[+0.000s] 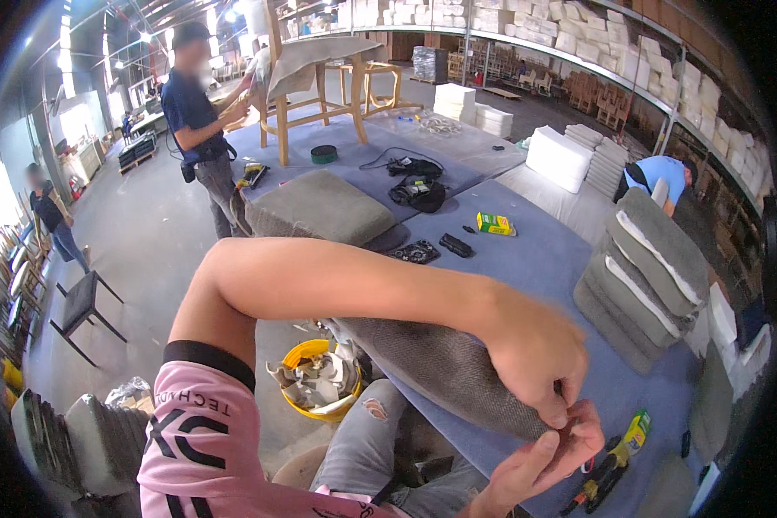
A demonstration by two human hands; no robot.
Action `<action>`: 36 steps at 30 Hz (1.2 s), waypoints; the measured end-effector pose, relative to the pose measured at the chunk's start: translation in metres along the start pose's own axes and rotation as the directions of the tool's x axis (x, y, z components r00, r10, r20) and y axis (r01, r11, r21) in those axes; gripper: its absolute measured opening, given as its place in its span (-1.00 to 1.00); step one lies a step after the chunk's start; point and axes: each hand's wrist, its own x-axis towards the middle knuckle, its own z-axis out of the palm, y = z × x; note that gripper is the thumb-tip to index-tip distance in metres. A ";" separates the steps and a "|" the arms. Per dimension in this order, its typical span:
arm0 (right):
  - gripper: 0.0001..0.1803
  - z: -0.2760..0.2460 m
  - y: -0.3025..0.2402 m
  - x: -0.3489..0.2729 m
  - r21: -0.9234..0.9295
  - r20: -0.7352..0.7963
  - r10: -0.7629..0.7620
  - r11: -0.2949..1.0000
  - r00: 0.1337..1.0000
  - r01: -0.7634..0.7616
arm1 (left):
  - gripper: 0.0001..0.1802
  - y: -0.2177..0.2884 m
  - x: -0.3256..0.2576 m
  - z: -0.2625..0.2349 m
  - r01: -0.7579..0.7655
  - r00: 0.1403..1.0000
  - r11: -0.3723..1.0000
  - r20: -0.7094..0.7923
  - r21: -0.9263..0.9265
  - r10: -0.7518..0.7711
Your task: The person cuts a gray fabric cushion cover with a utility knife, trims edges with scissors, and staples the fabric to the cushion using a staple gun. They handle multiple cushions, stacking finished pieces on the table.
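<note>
Mid-job: left hand (pixel 533 352) and right hand (pixel 551 453), grips pinching grey cushion cover (pixel 440 367) end; finished cushions (pixel 643 276) stacked on table (pixel 535 259).

A grey fabric-covered seat cushion (pixel 445 367) is held tilted on its edge at the near rim of the blue-covered worktable, its woven underside turned toward the camera. Its lower right corner is pinched between the fingers of both hands, while its upper end is hidden behind a forearm.
</note>
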 end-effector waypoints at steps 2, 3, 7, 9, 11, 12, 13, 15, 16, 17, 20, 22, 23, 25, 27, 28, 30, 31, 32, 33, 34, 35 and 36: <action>-0.64 0.005 0.000 0.003 0.024 0.014 0.067 0.997 0.998 -0.067 | -0.54 -0.022 0.003 0.006 0.113 0.991 0.958 0.093 -0.262 -0.091; -0.63 -0.002 0.007 0.005 0.020 0.030 0.089 0.996 0.996 -0.090 | -0.51 -0.035 0.013 0.009 0.101 0.990 0.937 0.122 -0.335 -0.063; -0.57 -0.038 0.057 0.025 0.115 0.039 0.334 0.935 0.942 -0.336 | -0.42 -0.080 0.035 0.007 0.116 0.976 0.841 0.217 -0.528 0.001; -0.52 -0.071 0.100 0.044 -0.186 0.106 0.417 0.900 0.903 -0.394 | -0.41 -0.094 0.049 0.001 0.114 0.968 0.838 0.250 -0.533 0.027; -0.46 -0.127 0.181 0.057 -0.710 0.244 0.392 0.696 0.887 -0.113 | -0.40 -0.103 0.065 -0.004 0.097 0.958 0.844 0.279 -0.527 0.064; -0.50 -0.148 0.216 0.040 -0.857 0.261 0.394 0.515 0.881 0.024 | -0.40 -0.108 0.067 -0.006 0.103 0.956 0.844 0.288 -0.526 0.063; -0.53 -0.166 0.252 0.006 -0.941 0.248 0.397 0.316 0.883 0.122 | -0.39 -0.111 0.069 -0.009 0.097 0.954 0.848 0.290 -0.520 0.069; -0.58 -0.193 0.297 -0.052 -0.974 0.226 0.400 0.096 0.888 0.205 | -0.38 -0.117 0.078 -0.013 0.075 0.955 0.849 0.281 -0.523 0.089; -0.60 -0.212 0.307 -0.057 -0.960 0.279 0.439 0.098 0.854 0.264 | -0.38 -0.118 0.084 -0.014 0.050 0.956 0.844 0.269 -0.534 0.114; -0.61 -0.235 0.305 -0.062 -0.948 0.311 0.484 0.096 0.818 0.304 | -0.37 -0.119 0.089 -0.013 0.035 0.956 0.837 0.261 -0.546 0.130; -0.34 -0.133 0.270 -0.045 -0.904 0.415 0.519 0.328 0.748 0.274 | -0.39 -0.138 0.033 -0.019 0.115 0.961 0.788 0.269 -0.605 0.066; -0.21 -0.158 0.259 -0.027 -0.931 0.364 0.557 0.241 0.747 0.275 | -0.38 -0.153 0.063 -0.016 0.078 0.937 0.730 0.301 -0.678 0.179; -0.19 -0.099 0.271 -0.015 -0.871 0.465 0.490 0.403 0.738 0.281 | -0.37 -0.143 0.016 -0.032 0.209 0.954 0.703 0.300 -0.680 0.007; -0.28 -0.121 0.275 0.005 -0.935 0.350 0.631 0.278 0.693 0.219 | -0.36 -0.143 0.037 -0.044 0.246 0.927 0.807 0.373 -0.537 -0.034; -0.33 -0.112 0.286 0.022 -0.934 0.355 0.712 0.296 0.606 0.200 | -0.37 -0.133 0.032 -0.045 0.232 0.951 0.765 0.306 -0.601 -0.048; -0.36 -0.105 0.286 0.026 -0.933 0.359 0.755 0.302 0.549 0.195 | -0.37 -0.129 0.028 -0.042 0.221 0.962 0.734 0.270 -0.642 -0.053; -0.52 -0.105 0.282 0.028 -0.865 0.311 0.801 0.461 0.512 -0.196 | -0.39 -0.122 0.025 -0.042 0.314 0.936 0.688 0.333 -0.655 -0.111; -0.57 -0.108 0.278 0.025 -0.695 0.311 0.781 0.576 0.542 -0.430 | -0.39 -0.120 0.025 -0.040 0.289 0.945 0.701 0.312 -0.652 -0.099; -0.62 -0.112 0.275 0.025 -0.456 0.300 0.762 0.643 0.574 -0.615 | -0.40 -0.118 0.027 -0.039 0.261 0.954 0.715 0.288 -0.649 -0.086; -0.73 -0.081 0.250 0.033 -0.288 0.230 0.725 0.688 0.649 -0.666 | -0.40 -0.123 0.015 -0.040 0.305 0.941 0.680 0.321 -0.667 -0.108; -0.82 -0.061 0.200 0.049 -0.136 0.104 0.710 0.704 0.697 -0.697 | -0.40 -0.135 0.018 -0.036 0.332 0.927 0.636 0.364 -0.697 -0.085; -0.80 -0.060 0.159 0.070 -0.106 0.102 0.659 0.752 0.745 -0.651 | -0.40 -0.139 0.023 -0.032 0.352 0.912 0.599 0.407 -0.719 -0.049; -0.72 -0.064 0.127 0.091 -0.074 0.093 0.605 0.796 0.791 -0.600 | -0.41 -0.138 0.026 -0.030 0.331 0.924 0.602 0.378 -0.727 -0.053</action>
